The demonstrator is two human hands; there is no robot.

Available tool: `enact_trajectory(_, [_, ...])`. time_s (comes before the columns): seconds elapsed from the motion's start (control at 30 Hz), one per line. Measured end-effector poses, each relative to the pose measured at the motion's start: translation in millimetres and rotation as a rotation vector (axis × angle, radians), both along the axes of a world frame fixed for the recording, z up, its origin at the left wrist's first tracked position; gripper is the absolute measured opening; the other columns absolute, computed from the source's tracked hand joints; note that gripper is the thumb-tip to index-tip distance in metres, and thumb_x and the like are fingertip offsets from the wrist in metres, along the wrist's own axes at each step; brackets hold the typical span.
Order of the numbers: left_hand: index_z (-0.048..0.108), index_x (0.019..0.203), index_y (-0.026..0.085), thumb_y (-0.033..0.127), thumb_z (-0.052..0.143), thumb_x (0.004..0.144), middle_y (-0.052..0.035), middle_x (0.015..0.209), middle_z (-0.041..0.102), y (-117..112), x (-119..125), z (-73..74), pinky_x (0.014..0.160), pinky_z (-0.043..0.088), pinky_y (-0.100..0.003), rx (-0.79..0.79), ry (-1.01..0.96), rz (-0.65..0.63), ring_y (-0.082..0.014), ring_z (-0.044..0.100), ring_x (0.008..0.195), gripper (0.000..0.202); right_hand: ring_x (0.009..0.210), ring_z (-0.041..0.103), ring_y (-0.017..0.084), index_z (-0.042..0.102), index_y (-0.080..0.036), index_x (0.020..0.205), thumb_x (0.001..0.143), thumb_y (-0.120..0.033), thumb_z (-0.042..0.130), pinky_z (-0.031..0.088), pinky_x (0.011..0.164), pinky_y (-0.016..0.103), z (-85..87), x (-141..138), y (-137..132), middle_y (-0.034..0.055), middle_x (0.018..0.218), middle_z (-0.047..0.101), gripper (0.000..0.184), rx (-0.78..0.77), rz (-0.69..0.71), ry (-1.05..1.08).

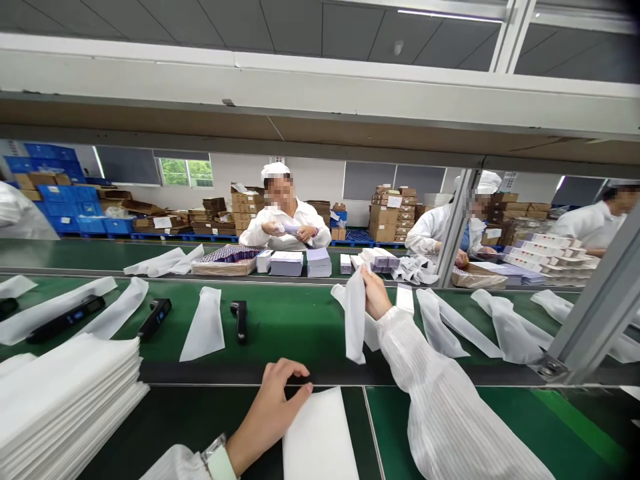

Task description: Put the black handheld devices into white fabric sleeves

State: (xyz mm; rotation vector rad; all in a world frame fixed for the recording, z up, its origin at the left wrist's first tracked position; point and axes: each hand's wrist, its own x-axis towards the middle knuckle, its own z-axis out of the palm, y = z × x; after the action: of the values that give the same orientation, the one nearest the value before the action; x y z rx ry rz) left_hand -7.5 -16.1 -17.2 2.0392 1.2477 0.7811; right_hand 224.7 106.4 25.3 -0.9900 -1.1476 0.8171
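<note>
Over the green belt, my right hand (375,293) pinches the upper end of a folded white packing sheet (355,320), which hangs down in a narrow strip. Whether anything lies inside its fold I cannot tell. My left hand (274,403) is lower and nearer to me, thumb and fingers apart. Its thumb is at the top edge of a flat white sheet (321,440) on the near surface; I cannot tell whether they touch. Another pale sheet (371,333) lies behind the hanging one. To the left on the belt are a white sheet (204,327) and a small black device (241,321).
A thick stack of white sheets (65,407) fills the near left. Along the green belt (285,320) lie more sheets and black devices (156,317). A metal post (590,300) slants at the right. Co-workers in white (285,223) stand across the line, behind small boxes (286,263).
</note>
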Motion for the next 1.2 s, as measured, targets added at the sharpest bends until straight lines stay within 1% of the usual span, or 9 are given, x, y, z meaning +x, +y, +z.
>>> enact_trajectory(0.17, [0.052,0.074,0.020,0.032,0.049,0.069,-0.0004,0.077,0.049,-1.0,0.1,0.2,0.078,0.033,-0.033,-0.066,0.156,-0.070,-0.0190,0.043,0.083,0.014,0.084,0.050,0.024,0.053,-0.011,0.087,0.075,-0.048,0.038,0.037,0.076,0.037,-32.0,17.3,34.5,0.0105,0.084,0.055,0.041,-0.047,-0.284,-0.389])
enact_trajectory(0.3, [0.047,0.066,0.018,0.030,0.051,0.067,0.0025,0.071,0.047,1.1,-1.3,-2.7,0.083,0.029,-0.033,-0.125,0.121,-0.030,-0.0161,0.044,0.078,0.014,0.111,0.031,0.025,0.044,-0.025,0.112,0.076,-0.030,0.044,0.024,0.089,0.043,-36.1,-14.6,25.2,0.0094,0.116,0.039,0.036,0.096,-0.347,-0.835])
enact_trajectory(0.4, [0.045,0.063,0.017,0.027,0.050,0.069,0.0033,0.067,0.046,0.6,-1.4,-5.9,0.082,0.029,-0.030,-0.072,0.030,0.016,-0.0133,0.044,0.071,0.013,0.110,0.033,0.019,0.035,-0.036,0.118,0.084,-0.027,0.030,0.027,0.088,0.037,-36.7,-64.5,10.1,0.0054,0.117,0.039,0.036,0.250,-0.001,-1.186])
enact_trajectory(0.53, [0.049,0.061,0.017,0.023,0.050,0.071,0.0018,0.067,0.049,-3.9,0.4,-6.7,0.068,0.033,-0.025,0.024,0.019,0.008,-0.0140,0.044,0.071,0.012,0.117,0.022,0.026,0.031,-0.040,0.119,0.076,-0.054,0.034,0.024,0.088,0.045,-53.9,-132.7,-2.6,0.0054,0.125,0.029,0.045,0.286,0.383,-1.282])
enact_trajectory(0.63, [0.053,0.063,0.017,0.019,0.049,0.074,0.0012,0.071,0.053,-7.8,2.7,-6.4,0.066,0.034,-0.024,0.097,0.042,-0.015,-0.0145,0.044,0.075,0.011,0.114,0.025,0.030,0.049,-0.031,0.104,0.064,-0.062,0.046,0.020,0.088,0.048,-68.5,-157.8,3.0,0.0082,0.119,0.036,0.051,0.206,0.397,-1.202])
enact_trajectory(0.73, [0.055,0.068,0.018,0.017,0.047,0.076,0.0006,0.073,0.053,-11.4,4.3,-6.9,0.067,0.036,-0.024,0.144,0.077,-0.040,-0.0144,0.045,0.077,0.011,0.105,0.035,0.028,0.055,-0.020,0.083,0.060,-0.043,0.062,0.023,0.087,0.045,-76.7,-156.9,19.2,0.0085,0.099,0.048,0.033,0.009,0.253,-0.883])
enact_trajectory(0.83, [0.053,0.079,0.019,0.017,0.048,0.077,0.0002,0.075,0.051,-14.3,4.3,-7.4,0.065,0.039,-0.023,0.182,0.119,-0.011,-0.0137,0.046,0.075,0.006,0.096,0.044,0.025,0.049,-0.020,0.093,0.062,-0.022,0.061,0.028,0.085,0.044,-77.7,-141.4,35.4,0.0059,0.088,0.051,0.033,-0.162,0.163,-0.593])
enact_trajectory(0.97, [0.050,0.073,0.019,0.015,0.045,0.079,0.0006,0.079,0.051,-15.0,2.3,-7.5,0.071,0.039,-0.027,0.326,0.229,-0.076,-0.0144,0.045,0.080,0.009,0.076,0.054,0.017,0.025,-0.018,0.118,0.075,-0.026,0.045,0.041,0.070,0.036,-65.8,-113.0,39.0,0.0043,0.080,0.054,0.048,-0.274,0.175,-0.402])
enact_trajectory(1.2, [0.053,0.079,0.017,0.015,0.043,0.079,-0.0068,0.101,0.044,-14.7,-1.5,-12.4,0.073,0.038,-0.038,0.643,0.472,-0.096,-0.0230,0.038,0.095,0.009,0.085,0.057,0.017,-0.006,-0.038,0.124,0.060,-0.014,0.065,0.045,0.073,0.035,-13.6,-61.5,-25.3,0.0021,0.098,0.053,0.098,-0.081,0.655,0.231])
